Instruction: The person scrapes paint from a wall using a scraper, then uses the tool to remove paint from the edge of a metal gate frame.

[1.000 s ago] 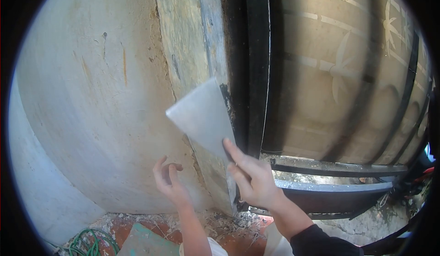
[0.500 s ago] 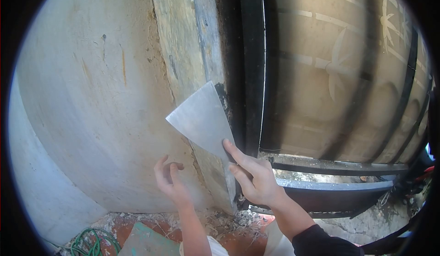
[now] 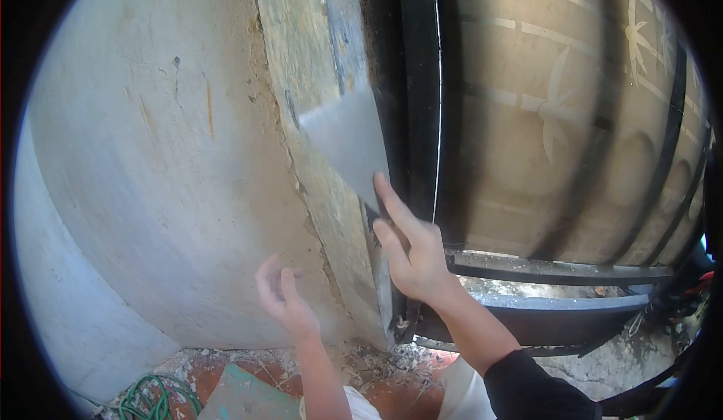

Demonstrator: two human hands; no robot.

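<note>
My right hand [image 3: 416, 258] grips a wide metal putty knife [image 3: 348, 138], with the index finger stretched along the blade. The broad edge points up and to the left, over the worn wooden door frame [image 3: 305, 111]. Its handle is hidden inside my palm. To the left, my left hand [image 3: 285, 296] hovers in front of the wall, fingers loosely curled and apart, holding nothing. Weathered, patchy paint covers the frame, and a crack runs down where it meets the plastered wall [image 3: 188, 217].
Right of the frame stands a dark metal gate [image 3: 420, 104] with a patterned tan panel [image 3: 520, 141]. Paint flakes [image 3: 376, 367] litter the reddish floor below. A green hose [image 3: 154, 397] lies coiled at lower left, beside a greenish board [image 3: 248, 397].
My right hand has moved upward with the putty knife, bringing the blade higher along the door frame. My left hand stays in nearly the same place.
</note>
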